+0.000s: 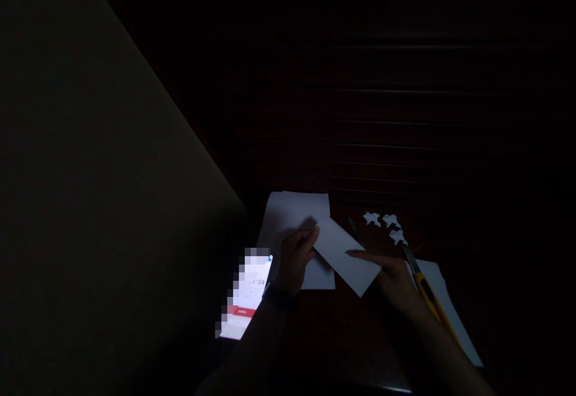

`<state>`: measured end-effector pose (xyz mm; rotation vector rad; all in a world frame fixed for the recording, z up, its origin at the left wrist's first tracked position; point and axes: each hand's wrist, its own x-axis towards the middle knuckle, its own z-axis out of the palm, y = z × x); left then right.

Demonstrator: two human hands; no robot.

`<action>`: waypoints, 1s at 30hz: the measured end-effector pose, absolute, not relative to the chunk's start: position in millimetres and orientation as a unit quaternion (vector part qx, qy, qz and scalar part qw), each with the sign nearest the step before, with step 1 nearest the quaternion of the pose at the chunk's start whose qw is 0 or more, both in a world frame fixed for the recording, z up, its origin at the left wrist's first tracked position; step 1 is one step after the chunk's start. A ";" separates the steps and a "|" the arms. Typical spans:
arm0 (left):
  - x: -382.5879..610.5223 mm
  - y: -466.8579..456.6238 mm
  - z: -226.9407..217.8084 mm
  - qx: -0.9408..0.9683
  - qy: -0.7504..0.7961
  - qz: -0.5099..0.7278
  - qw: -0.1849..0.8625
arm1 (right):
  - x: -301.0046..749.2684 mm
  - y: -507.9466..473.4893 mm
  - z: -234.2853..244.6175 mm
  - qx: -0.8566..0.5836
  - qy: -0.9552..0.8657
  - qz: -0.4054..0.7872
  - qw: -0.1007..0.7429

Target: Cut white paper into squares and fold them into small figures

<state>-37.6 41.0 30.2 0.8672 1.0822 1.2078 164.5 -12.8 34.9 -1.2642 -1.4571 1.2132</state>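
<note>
In dim light, my left hand (294, 259) pinches the upper left corner of a folded white paper strip (344, 252) that lies tilted over the dark table. My right hand (390, 276) rests on the strip's lower right part, its index finger stretched along the paper. Under the strip lies a larger white sheet (292, 213). A dark band sits on my left wrist.
A lit phone (247, 297) lies left of my left wrist. Three small folded paper figures (387, 225) sit at the right. A yellow utility knife (425, 291) lies on another white sheet (450, 312). A dark pen (351, 227) lies near the strip.
</note>
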 end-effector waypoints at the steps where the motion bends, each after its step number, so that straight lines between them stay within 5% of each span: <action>1: -39.3 42.4 28.1 0.379 0.482 0.527 0.589 | 165.3 -13.3 38.6 -0.486 -0.591 0.500 0.405; 9: -37.5 40.9 26.6 0.516 0.541 0.475 0.464 | 152.7 -10.8 39.3 -0.450 -0.462 0.602 0.470; 16: -10.3 24.7 19.8 0.522 0.479 0.468 0.528 | 127.4 -8.4 10.9 -0.575 -0.415 0.521 0.474; 30: -10.1 24.5 19.9 0.504 0.480 0.481 0.533 | 129.7 -8.3 9.7 -0.545 -0.411 0.532 0.501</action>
